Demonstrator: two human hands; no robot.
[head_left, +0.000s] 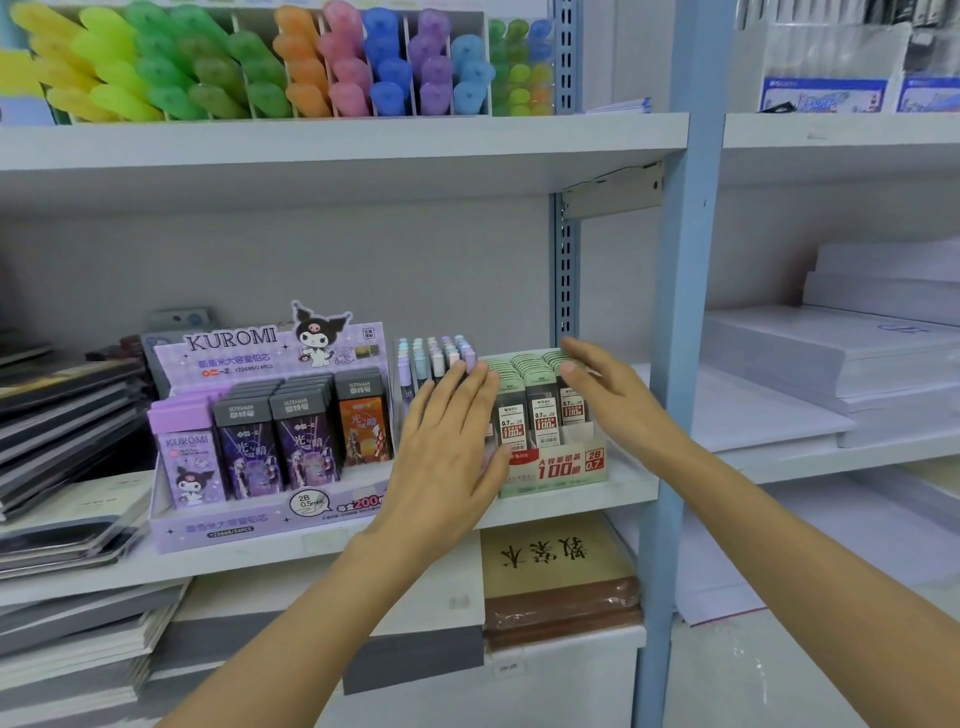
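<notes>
A green display box of pencil-lead cases (545, 415) stands on the middle shelf (571, 506), between my two hands. My left hand (447, 447) lies flat with straight fingers against the box's left side, covering part of its front. On the right, my right hand (608, 387) has its straight fingers reaching over the box's back right corner. Neither hand grips anything. A small rack of pastel pens (434, 361) stands just left of the green box, behind my left fingers.
A purple Kuromi lead display box (270, 431) stands to the left. Stacked notebooks (62, 415) fill the shelf's left end. Coloured highlighters (260, 62) line the upper shelf. A blue upright post (675, 364) is close on the right, with paper reams (831, 358) beyond. Brown books (561, 587) lie below.
</notes>
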